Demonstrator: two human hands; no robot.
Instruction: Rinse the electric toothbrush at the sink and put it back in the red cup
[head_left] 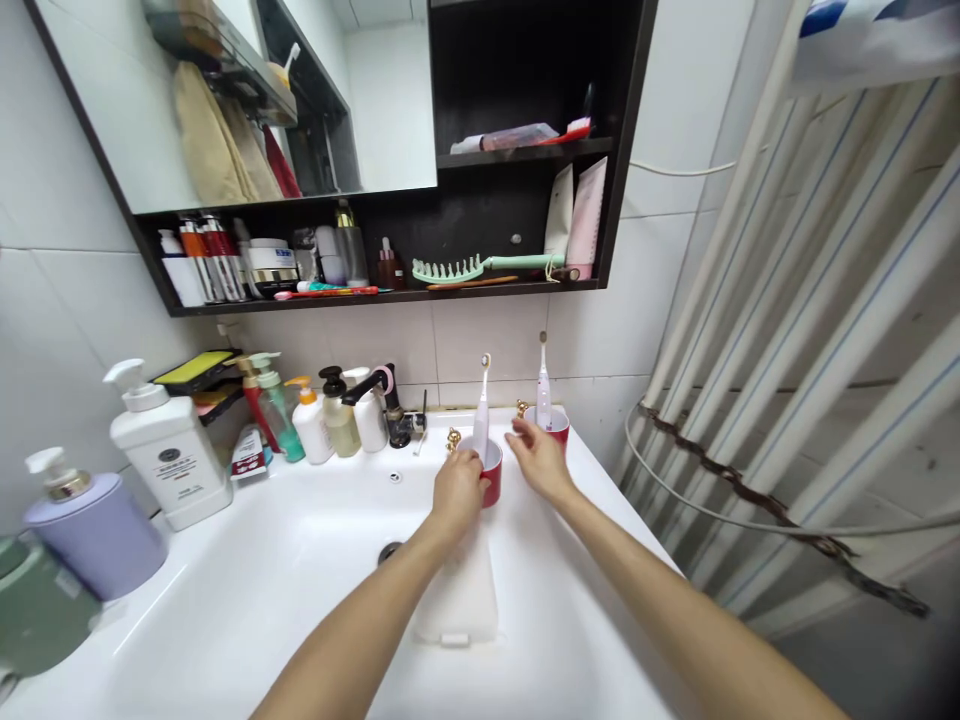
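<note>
My left hand (459, 488) is closed around the near side of a red cup (492, 478) with a white inside and a gold handle. A white electric toothbrush (481, 415) stands upright in that cup. Just to the right, my right hand (540, 460) has its fingers apart in front of a second red cup (559, 430). That hand partly covers the cup, so I cannot tell whether it touches it. Another electric toothbrush (543, 385), pale with a dark-tipped head, stands in the second cup. Below my left wrist, a long white case-like object (461, 600) lies in the sink.
The white sink (300, 590) has a black faucet (391, 405) at its back. Several pump bottles (176, 460) line the left and rear rim. A dark mirror cabinet (390, 295) overhangs the back. White pipes (780, 330) and a loose hose (720, 515) run along the right.
</note>
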